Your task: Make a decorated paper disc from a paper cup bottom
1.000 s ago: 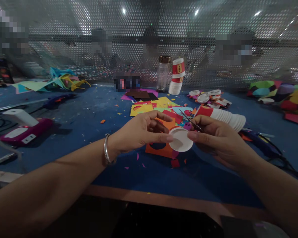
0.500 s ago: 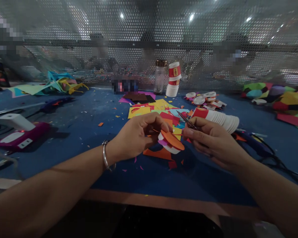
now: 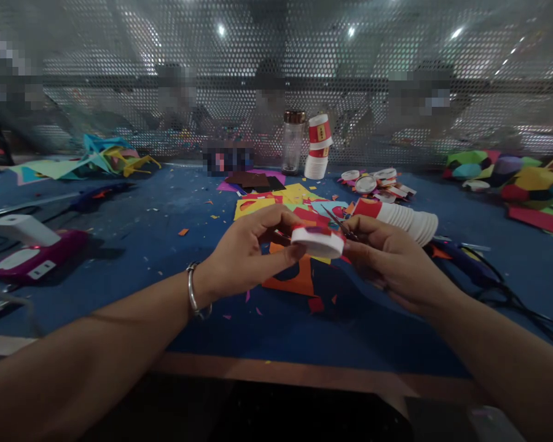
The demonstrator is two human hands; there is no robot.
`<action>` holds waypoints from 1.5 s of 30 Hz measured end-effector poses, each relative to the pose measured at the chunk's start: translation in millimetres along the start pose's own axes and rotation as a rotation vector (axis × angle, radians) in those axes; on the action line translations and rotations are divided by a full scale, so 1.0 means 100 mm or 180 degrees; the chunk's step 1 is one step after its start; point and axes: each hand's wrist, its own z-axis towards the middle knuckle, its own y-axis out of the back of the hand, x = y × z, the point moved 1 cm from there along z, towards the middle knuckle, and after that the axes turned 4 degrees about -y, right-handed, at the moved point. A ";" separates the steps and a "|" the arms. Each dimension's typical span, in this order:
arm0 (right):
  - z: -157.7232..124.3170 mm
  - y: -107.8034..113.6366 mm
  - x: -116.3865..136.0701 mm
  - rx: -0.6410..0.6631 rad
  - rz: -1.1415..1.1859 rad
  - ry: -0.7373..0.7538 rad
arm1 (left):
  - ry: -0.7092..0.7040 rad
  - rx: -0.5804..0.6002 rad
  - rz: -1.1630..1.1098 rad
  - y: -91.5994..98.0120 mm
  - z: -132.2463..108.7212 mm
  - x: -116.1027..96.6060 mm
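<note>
Between thumb and fingers, my left hand (image 3: 253, 248) grips a round white paper cup bottom (image 3: 321, 245) with some red on its upper edge. Its white side faces me. My right hand (image 3: 391, 255) is closed on a pair of small scissors (image 3: 334, 216), whose blades point up and to the left. The right fingertips are right beside the edge of the cup bottom; whether they touch it I cannot tell. Below it lies an orange paper sheet (image 3: 281, 282) with a piece cut out. More coloured paper (image 3: 255, 207) is spread behind my hands.
A stack of paper cups (image 3: 410, 222) lies behind my right hand; another cup stack (image 3: 317, 167) stands by a glass bottle (image 3: 293, 147). Cut cup pieces (image 3: 365, 184) are heaped at the back right. A purple power strip (image 3: 69, 245) is at left, a blue glue gun (image 3: 477, 264) at right.
My left hand has turned the cup bottom, so the orange disc on it is out of sight and the white side shows. The gap between it and my right hand has narrowed.
</note>
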 end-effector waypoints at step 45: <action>-0.01 0.02 -0.01 0.0173 -0.1020 0.0264 | 0.1354 0.0098 -0.0567 -0.06 0.01 -0.01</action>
